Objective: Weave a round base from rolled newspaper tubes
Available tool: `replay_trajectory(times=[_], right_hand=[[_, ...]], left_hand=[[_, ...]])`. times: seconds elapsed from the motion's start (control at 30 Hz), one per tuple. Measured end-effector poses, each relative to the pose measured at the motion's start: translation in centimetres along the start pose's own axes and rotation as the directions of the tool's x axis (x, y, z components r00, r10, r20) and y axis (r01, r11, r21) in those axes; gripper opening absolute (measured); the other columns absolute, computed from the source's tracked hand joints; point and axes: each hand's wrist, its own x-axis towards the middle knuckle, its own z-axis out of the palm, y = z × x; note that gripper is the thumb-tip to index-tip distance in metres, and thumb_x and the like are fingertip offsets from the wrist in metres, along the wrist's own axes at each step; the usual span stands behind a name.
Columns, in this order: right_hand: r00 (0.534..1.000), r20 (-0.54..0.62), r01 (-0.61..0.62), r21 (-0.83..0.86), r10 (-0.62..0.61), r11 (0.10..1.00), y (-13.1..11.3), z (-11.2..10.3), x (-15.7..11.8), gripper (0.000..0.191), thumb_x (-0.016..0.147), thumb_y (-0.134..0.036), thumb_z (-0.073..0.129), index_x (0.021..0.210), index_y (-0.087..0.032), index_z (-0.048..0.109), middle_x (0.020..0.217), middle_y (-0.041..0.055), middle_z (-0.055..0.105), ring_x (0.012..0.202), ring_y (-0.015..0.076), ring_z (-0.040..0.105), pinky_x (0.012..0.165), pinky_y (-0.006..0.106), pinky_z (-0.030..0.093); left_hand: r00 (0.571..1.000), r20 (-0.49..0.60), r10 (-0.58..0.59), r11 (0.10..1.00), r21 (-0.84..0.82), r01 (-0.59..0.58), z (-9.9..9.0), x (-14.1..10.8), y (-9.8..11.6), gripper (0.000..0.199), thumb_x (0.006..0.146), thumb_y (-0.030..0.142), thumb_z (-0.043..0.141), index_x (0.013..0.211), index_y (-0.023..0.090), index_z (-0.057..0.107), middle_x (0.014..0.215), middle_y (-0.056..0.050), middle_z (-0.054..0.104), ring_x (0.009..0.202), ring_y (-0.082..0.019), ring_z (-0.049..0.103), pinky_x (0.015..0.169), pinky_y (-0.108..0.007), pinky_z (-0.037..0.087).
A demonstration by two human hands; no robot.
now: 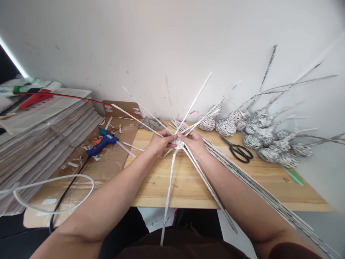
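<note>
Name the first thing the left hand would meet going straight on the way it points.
The left hand would most likely meet the woven paper piece first, which it is touching; the right hand seems to lie just beyond, though depth is unclear.

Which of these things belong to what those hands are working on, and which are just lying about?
Probably the job: woven paper piece between left hand and right hand; bundle of paper rods.

Probably just lying about: blue glue gun; black scissors; grey cloth; stacked papers.

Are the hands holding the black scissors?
No, the left hand and right hand hold the paper-strip piece, and the scissors lie on the wooden table.
</note>
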Motion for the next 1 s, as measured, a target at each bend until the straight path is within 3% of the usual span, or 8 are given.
replay_trajectory(times=[0.13,0.27,0.4,0.5,0.67,0.9,1.0], right_hand=[[0.996,-0.037,0.067,-0.214,-0.077,0.975,-0.8,0.1,-0.5,0.029,0.064,-0.04,0.078,0.078,-0.02,0.062,0.058,-0.0034,0.062,0.049,0.013,0.053,0.051,0.027,0.044],[0.965,-0.084,0.173,-0.516,-0.25,0.839,-1.3,0.2,-1.0,0.023,0.074,-0.04,0.067,0.066,-0.02,0.059,0.054,-0.003,0.057,0.051,0.0128,0.051,0.053,0.026,0.041],[0.938,-0.112,0.193,-0.618,-0.328,0.762,-1.3,0.4,-1.2,0.024,0.076,-0.038,0.063,0.061,-0.02,0.056,0.054,-0.0025,0.057,0.053,0.0132,0.052,0.056,0.026,0.041],[0.951,-0.123,0.165,-0.571,-0.283,0.804,-1.1,0.3,-0.9,0.027,0.076,-0.041,0.062,0.061,-0.02,0.055,0.053,-0.0025,0.056,0.053,0.0137,0.052,0.055,0.025,0.04],[0.982,-0.156,0.043,-0.367,-0.107,0.929,-0.8,0.0,-0.2,0.028,0.074,-0.043,0.062,0.06,-0.019,0.056,0.053,-0.0018,0.058,0.051,0.0141,0.053,0.05,0.025,0.041],[0.998,-0.041,-0.045,-0.179,0.038,0.983,-1.0,0.5,-0.3,0.021,0.064,-0.036,0.07,0.071,-0.017,0.064,0.055,-0.0008,0.061,0.047,0.0145,0.055,0.045,0.026,0.043],[0.988,-0.109,-0.123,-0.154,0.107,0.98,-1.4,0.8,-0.7,0.026,0.066,-0.042,0.07,0.069,-0.017,0.062,0.052,-0.0002,0.059,0.042,0.0142,0.052,0.039,0.027,0.041]], left_hand=[[1.0,-0.014,0.009,1.0,-0.012,-0.009,0.5,-0.3,-0.3,0.042,0.043,0.038,0.09,0.058,0.011,0.061,0.058,-0.001,0.058,0.055,-0.012,0.058,0.052,-0.025,0.055],[0.997,-0.042,0.057,0.997,-0.047,-0.059,1.2,-0.7,-0.6,0.04,0.045,0.037,0.089,0.06,0.011,0.063,0.061,0.0,0.059,0.056,-0.01,0.057,0.055,-0.024,0.055],[0.997,-0.06,0.053,0.996,-0.069,-0.057,1.6,-1.0,-0.9,0.038,0.045,0.037,0.089,0.061,0.012,0.065,0.061,0.0,0.059,0.056,-0.009,0.056,0.054,-0.022,0.052],[0.994,-0.073,0.082,0.995,-0.058,-0.086,1.8,-1.1,-1.0,0.036,0.047,0.036,0.088,0.062,0.012,0.066,0.061,0.0,0.06,0.055,-0.009,0.055,0.052,-0.021,0.051],[0.986,-0.087,0.144,0.989,-0.022,-0.146,1.8,-1.1,-1.3,0.037,0.049,0.039,0.088,0.068,0.013,0.07,0.07,-0.004,0.067,0.062,-0.013,0.06,0.055,-0.024,0.054],[0.966,-0.126,0.227,0.969,0.132,-0.211,1.3,-0.7,-1.4,0.028,0.059,0.037,0.082,0.071,0.014,0.072,0.067,-0.003,0.067,0.058,-0.014,0.061,0.055,-0.026,0.055],[0.967,-0.084,0.24,0.959,0.177,-0.222,1.2,-0.7,-1.5,0.024,0.063,0.035,0.08,0.074,0.015,0.073,0.07,-0.003,0.069,0.058,-0.013,0.061,0.057,-0.026,0.056]])
